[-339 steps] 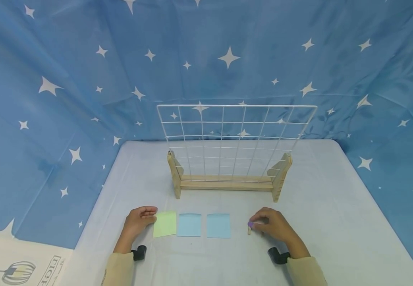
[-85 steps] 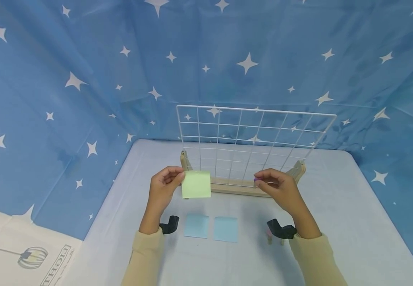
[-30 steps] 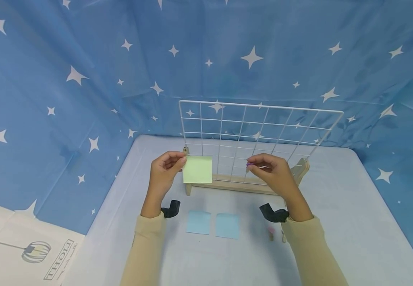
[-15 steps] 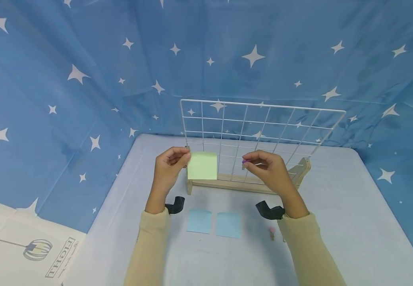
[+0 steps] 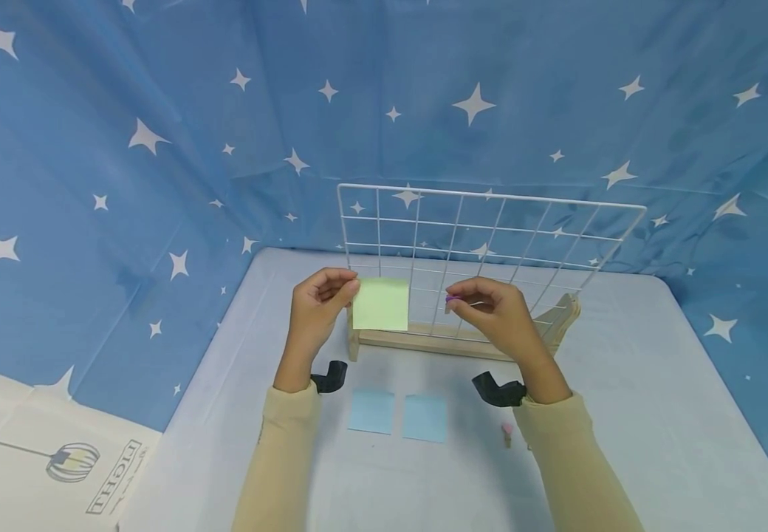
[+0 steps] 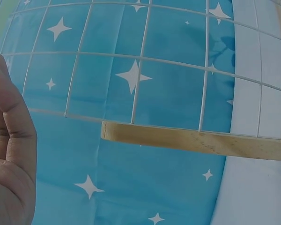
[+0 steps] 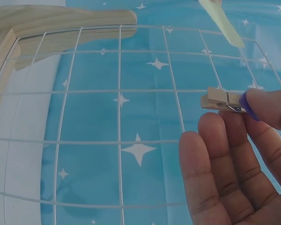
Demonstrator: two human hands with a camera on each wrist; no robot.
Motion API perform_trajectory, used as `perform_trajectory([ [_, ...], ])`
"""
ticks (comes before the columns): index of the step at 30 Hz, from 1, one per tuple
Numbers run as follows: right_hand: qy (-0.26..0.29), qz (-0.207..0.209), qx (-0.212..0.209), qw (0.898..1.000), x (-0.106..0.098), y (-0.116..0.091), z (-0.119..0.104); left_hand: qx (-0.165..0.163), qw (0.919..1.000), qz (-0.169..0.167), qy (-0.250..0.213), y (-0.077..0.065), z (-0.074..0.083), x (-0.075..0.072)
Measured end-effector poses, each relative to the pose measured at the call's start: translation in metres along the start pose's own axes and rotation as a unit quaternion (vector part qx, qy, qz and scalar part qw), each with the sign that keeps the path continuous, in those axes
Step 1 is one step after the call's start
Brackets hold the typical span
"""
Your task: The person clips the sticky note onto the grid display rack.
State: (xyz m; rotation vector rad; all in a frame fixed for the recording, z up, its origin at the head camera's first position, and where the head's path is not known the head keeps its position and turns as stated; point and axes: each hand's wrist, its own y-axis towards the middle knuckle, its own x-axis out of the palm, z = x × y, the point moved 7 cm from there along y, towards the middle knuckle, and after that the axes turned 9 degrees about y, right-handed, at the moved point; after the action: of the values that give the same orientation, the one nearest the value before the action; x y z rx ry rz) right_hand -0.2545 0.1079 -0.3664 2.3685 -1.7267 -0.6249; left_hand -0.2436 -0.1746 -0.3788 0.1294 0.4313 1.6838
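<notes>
Well, the left hand [image 5: 317,303] pinches green paper [image 5: 380,304], the right hand [image 5: 495,309] a peg [image 7: 217,95]. Only the right wrist view shows its spring [image 7: 236,108], centre right.

Blue star-patterned backdrop [image 5: 537,111], white tabletop [image 5: 656,414], pale sheet [image 5: 18,491] with lamp drawing [image 5: 73,463]

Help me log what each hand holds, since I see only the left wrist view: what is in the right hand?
Observer: The right hand pinches a small purple-ended wooden clothespin.
Operator: Does it touch the flat pale-green paper sheet that shows at the upper left of my view?
Observer: No, the head and right wrist views both show a gap between the clothespin and the sheet.
</notes>
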Motion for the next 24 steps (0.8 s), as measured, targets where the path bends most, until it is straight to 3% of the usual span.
perform_trajectory([
  [24, -0.005, 0.004, -0.019, 1.0, -0.0013, 0.0084, -0.0057, 0.01, 0.9999, 0.009, -0.005, 0.0078, 0.0049, -0.0008],
])
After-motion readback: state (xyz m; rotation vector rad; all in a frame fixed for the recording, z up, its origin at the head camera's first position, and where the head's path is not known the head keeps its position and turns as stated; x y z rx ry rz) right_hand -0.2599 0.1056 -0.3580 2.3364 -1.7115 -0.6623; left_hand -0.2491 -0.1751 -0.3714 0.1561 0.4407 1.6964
